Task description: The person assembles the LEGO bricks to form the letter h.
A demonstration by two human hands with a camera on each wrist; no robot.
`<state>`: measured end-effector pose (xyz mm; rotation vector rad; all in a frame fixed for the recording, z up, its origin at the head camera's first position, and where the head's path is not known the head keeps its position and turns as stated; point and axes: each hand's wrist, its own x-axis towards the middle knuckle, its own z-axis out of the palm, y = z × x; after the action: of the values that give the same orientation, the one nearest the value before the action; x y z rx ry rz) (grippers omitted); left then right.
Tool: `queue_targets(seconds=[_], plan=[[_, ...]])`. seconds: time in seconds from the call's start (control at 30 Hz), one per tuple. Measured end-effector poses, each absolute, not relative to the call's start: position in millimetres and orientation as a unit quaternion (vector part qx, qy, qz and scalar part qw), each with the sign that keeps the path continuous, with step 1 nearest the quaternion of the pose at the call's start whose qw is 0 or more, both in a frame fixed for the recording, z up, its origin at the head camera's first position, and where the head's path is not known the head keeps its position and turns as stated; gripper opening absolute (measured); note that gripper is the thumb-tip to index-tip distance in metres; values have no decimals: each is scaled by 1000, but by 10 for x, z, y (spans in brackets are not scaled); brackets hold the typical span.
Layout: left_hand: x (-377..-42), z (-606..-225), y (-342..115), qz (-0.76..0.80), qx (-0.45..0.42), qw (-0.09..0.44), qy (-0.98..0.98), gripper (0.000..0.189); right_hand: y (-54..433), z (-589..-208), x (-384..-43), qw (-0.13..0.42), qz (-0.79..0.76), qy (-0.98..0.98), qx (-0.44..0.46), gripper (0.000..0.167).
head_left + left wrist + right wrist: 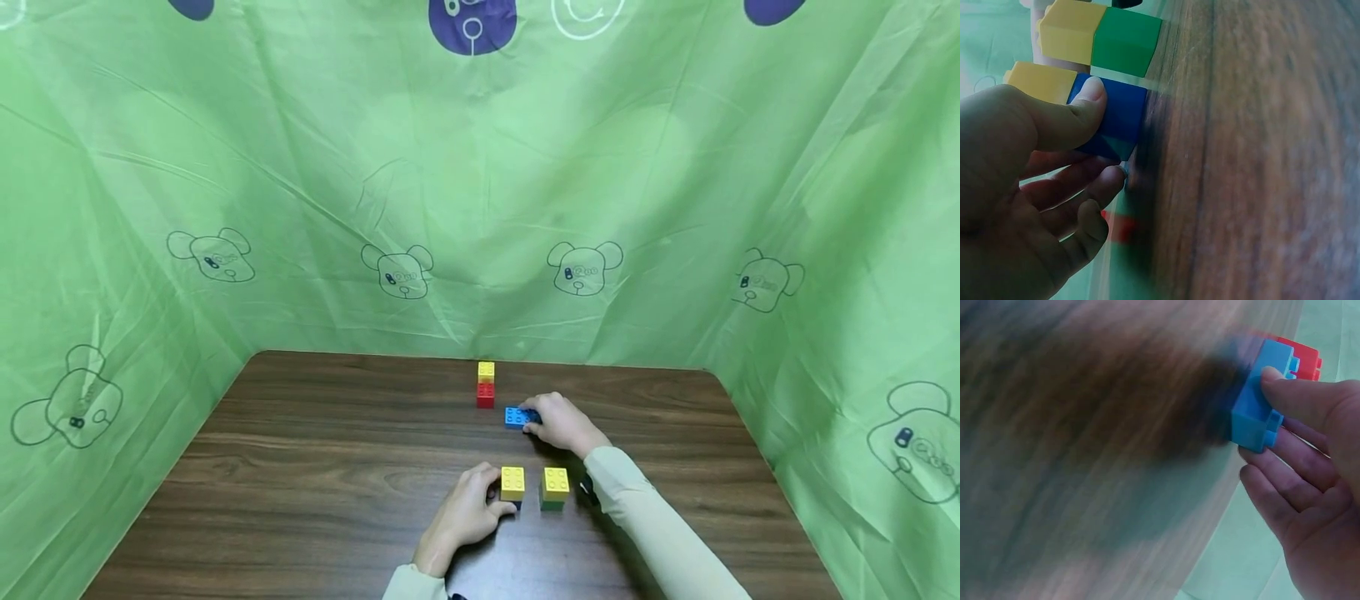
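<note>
My left hand grips a two-brick stack at the near middle of the table. A yellow brick tops it, and below is a dark blue brick with the thumb pressed on its side. Farther back, my right hand pinches a long light blue brick by its sides, thumb on one face, fingers on the other. Its studs face up. Just right of the left hand's stack stands another one, a yellow brick over a green brick.
Behind the light blue brick, slightly left, are a red brick and a yellow brick close together near the table's back edge. Green printed cloth walls in the dark wooden table at the back and both sides.
</note>
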<state>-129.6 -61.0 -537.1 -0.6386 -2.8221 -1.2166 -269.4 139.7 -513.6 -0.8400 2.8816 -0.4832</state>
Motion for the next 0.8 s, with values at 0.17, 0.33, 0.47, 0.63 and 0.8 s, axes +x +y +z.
queue_targets(seconds=[0.17,0.33,0.47,0.63,0.8], plan=[[-1299,-5370,-613,-385,-190,-16,-903,20,1445,-5139,-2638,23,-179,942,-283,37],[-1315,-5369,-603,-384,-192,-14,-903,20,1555,-4980,-2544,-18,-198,936,-289,38],[-1315,-5377,-587,-384,-195,-5,-902,22,1660,-4768,-2433,-44,-213,930,-295,38],[-1306,-5373,-563,-381,-199,-1,-903,22,1772,-4496,-2263,-55,-231,926,-294,40],[-1297,-5366,-528,-354,-194,4,-915,30,1827,-4298,-2081,-60,-230,923,-302,41]])
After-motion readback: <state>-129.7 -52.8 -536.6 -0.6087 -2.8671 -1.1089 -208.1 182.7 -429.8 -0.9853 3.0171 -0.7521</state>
